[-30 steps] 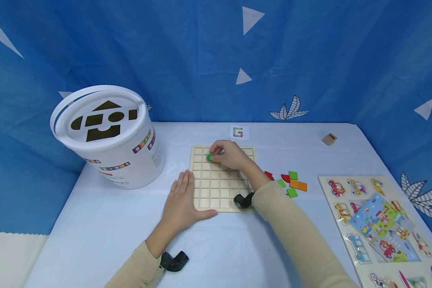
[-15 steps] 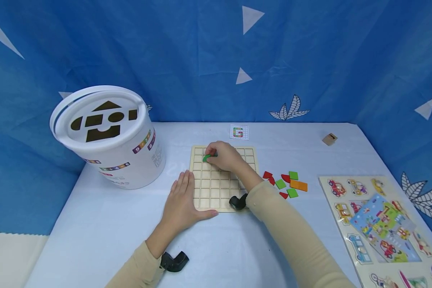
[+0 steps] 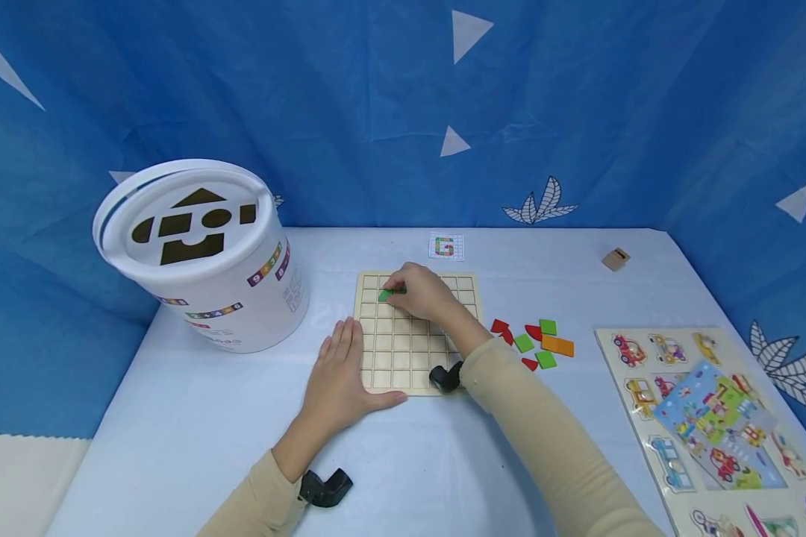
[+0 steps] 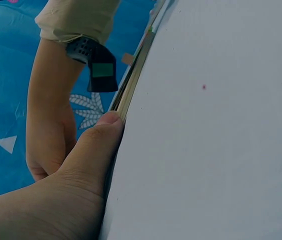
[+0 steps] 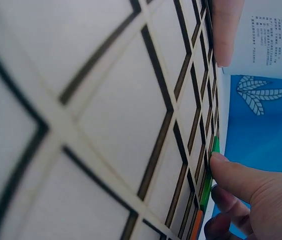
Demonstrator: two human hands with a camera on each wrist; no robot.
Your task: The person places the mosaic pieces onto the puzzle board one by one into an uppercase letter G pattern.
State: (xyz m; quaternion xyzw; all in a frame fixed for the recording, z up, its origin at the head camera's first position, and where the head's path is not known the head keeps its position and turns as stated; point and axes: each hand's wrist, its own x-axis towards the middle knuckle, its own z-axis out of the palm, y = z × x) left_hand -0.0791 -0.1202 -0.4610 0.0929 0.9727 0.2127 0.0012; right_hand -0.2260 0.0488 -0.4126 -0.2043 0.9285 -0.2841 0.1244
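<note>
The right hand's grip pinches a green piece, edged left over the board (left hand straight-fingered alongside); seating seems underway.

The grid board at the centre of the head view looked like pale, matt wood. The tub at upper left was smooth plastic with a soft sheen. The worktop looked smooth and faintly creased. The backdrop resembled creased cloth, the sleeve matt cloth, the picture card at upper centre paper, and the loose tiles smooth.
</note>
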